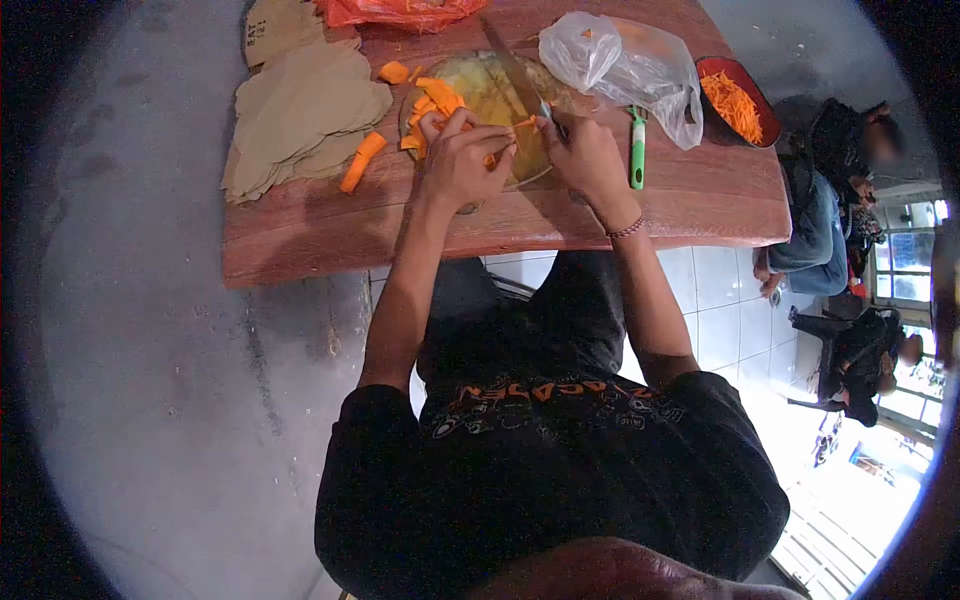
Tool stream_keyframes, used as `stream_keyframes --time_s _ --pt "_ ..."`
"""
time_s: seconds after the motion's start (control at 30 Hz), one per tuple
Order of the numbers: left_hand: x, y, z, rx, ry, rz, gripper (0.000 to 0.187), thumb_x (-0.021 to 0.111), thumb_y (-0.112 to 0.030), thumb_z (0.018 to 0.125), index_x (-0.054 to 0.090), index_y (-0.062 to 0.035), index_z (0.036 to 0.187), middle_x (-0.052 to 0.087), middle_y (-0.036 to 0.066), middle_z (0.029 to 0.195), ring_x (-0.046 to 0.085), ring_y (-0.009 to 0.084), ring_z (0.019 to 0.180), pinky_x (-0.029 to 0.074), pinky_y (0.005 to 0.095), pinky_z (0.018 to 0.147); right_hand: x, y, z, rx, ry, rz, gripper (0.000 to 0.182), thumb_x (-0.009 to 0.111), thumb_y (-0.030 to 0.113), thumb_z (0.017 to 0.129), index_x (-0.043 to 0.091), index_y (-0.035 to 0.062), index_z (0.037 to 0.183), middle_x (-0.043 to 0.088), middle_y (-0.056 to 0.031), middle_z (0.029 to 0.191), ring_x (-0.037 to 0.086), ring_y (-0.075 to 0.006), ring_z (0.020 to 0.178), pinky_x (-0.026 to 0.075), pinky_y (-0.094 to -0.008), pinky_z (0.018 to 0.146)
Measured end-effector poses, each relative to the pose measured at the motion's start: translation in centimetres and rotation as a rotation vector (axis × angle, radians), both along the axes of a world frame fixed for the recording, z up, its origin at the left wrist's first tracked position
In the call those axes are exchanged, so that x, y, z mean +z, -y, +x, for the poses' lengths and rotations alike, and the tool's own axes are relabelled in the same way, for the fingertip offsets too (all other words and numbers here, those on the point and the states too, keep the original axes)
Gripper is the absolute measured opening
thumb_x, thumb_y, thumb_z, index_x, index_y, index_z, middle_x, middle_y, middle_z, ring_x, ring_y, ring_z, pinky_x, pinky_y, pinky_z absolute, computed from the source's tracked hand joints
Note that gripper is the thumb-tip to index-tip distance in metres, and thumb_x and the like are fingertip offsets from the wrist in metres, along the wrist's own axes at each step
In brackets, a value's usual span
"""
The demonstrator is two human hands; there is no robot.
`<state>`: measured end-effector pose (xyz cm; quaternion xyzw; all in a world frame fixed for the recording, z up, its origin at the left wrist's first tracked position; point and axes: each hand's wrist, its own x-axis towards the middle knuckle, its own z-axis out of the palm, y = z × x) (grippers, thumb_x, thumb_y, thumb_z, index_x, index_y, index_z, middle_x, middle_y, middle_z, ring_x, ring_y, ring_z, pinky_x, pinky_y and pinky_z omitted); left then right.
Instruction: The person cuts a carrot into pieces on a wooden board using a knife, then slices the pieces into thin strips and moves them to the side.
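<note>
My right hand [588,160] is closed around the handle of a knife [520,75], whose long blade points up and away over a round cutting board [485,78]. Left of it, my left hand [465,165] is bent over the board, fingertips pinched on a carrot piece. A thin carrot strip [525,123] shows between the fingertips of both hands. Cut carrot chunks [437,97] lie on the board beyond my left hand, partly hidden by its fingers. Another carrot stick [362,162] rests on the wooden table [330,235] to the left.
Brown paper sheets [300,115] are stacked at the left. A clear plastic bag [630,65] and a green peeler [638,150] lie to the right. Beyond them sits a bowl [768,110] of shredded carrot [733,105]. A red plastic bag [400,10] is at the far edge. People sit at the right.
</note>
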<state>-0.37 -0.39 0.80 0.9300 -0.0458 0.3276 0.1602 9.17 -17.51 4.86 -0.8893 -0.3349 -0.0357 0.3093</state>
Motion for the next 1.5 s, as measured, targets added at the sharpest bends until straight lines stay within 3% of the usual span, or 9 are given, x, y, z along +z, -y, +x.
stream_keyframes --time_s 0.07,0.27,0.4,0.7,0.87,1.2,1.27,1.37,1.5 --pt "0.5 0.0 -0.2 0.040 0.086 -0.039 0.015 0.072 -0.025 0.083 0.080 -0.0131 0.087 0.076 -0.004 0.094 0.059 0.0165 0.092 0.031 0.0425 0.094 -0.1 0.4 -0.5 0.038 -0.050 0.032 0.034 0.059 0.033 0.097 0.069 0.0003 0.097 0.062 -0.0285 0.072 0.063 -0.0470 0.072 0.047 -0.0515 0.061" --pt "1.1 -1.0 -0.5 0.149 0.245 -0.152 0.012 0.075 -0.025 0.083 0.080 -0.0175 0.091 0.075 -0.009 0.097 0.059 0.0146 0.094 0.033 0.0338 0.091 0.6 0.2 -3.8 0.067 -0.212 0.080 0.032 0.058 0.030 0.095 0.067 -0.0006 0.094 0.064 -0.0303 0.078 0.064 -0.0491 0.077 0.051 -0.0557 0.067" --pt "1.8 -1.9 -1.2 0.133 0.194 -0.193 0.018 0.075 -0.027 0.085 0.079 -0.0173 0.100 0.074 -0.009 0.104 0.057 0.0154 0.101 0.031 0.0399 0.099 -1.3 0.6 -3.0 0.073 -0.168 0.096 0.032 0.060 0.031 0.097 0.071 0.0015 0.102 0.062 -0.0297 0.074 0.064 -0.0469 0.076 0.049 -0.0514 0.065" --pt "3.2 -2.2 -2.6 0.178 -0.309 0.082 0.029 0.078 -0.037 0.078 0.079 -0.0197 0.101 0.067 -0.007 0.124 0.047 0.0207 0.122 0.023 0.0488 0.104 -0.1 1.2 -0.6 0.036 -0.110 0.114 0.038 0.059 0.033 0.096 0.070 -0.0035 0.090 0.063 -0.0309 0.073 0.065 -0.0479 0.075 0.052 -0.0552 0.069" --pt "3.7 -1.6 -1.6 0.192 -0.484 0.154 0.030 0.078 -0.037 0.079 0.074 -0.0173 0.102 0.061 -0.002 0.126 0.043 0.0229 0.128 0.021 0.0543 0.105 0.5 2.3 -1.3 0.020 -0.238 0.092 0.036 0.061 0.032 0.095 0.071 -0.0018 0.096 0.064 -0.0312 0.076 0.065 -0.0484 0.078 0.052 -0.0548 0.071" --pt "4.6 -1.4 0.1 0.065 -0.535 0.118 0.030 0.077 -0.030 0.082 0.068 -0.0132 0.105 0.066 0.003 0.110 0.052 0.0263 0.115 0.027 0.0549 0.096 0.9 3.4 -2.0 0.009 -0.351 0.142 0.035 0.061 0.033 0.095 0.071 -0.0001 0.102 0.064 -0.0311 0.080 0.065 -0.0490 0.082 0.051 -0.0528 0.073" --pt "4.8 -0.6 0.8 0.050 -0.552 -0.159 0.031 0.075 -0.029 0.084 0.067 -0.0095 0.107 0.070 0.007 0.096 0.058 0.0281 0.105 0.030 0.0511 0.095 0.4 3.3 -1.7 0.009 -0.347 0.143 0.035 0.061 0.033 0.095 0.071 -0.0002 0.102 0.064 -0.0309 0.080 0.065 -0.0489 0.082 0.051 -0.0528 0.073" --pt "2.7 -0.9 2.6 0.008 -0.487 -0.170 0.034 0.073 -0.030 0.086 0.066 -0.0059 0.109 0.071 0.010 0.090 0.060 0.0298 0.100 0.033 0.0472 0.095 0.5 3.1 -1.6 0.003 -0.352 0.129 0.036 0.061 0.034 0.095 0.071 -0.0002 0.101 0.065 -0.0305 0.079 0.065 -0.0487 0.082 0.051 -0.0527 0.073" --pt "1.4 -0.9 3.2 0.024 -0.488 -0.093 0.036 0.075 -0.035 0.084 0.066 -0.0078 0.106 0.067 0.011 0.105 0.060 0.0335 0.100 0.045 0.0419 0.090 1.2 3.1 -1.7 -0.006 -0.379 0.087 0.035 0.062 0.034 0.095 0.071 0.0001 0.100 0.065 -0.0305 0.080 0.065 -0.0483 0.081 0.051 -0.0527 0.072"
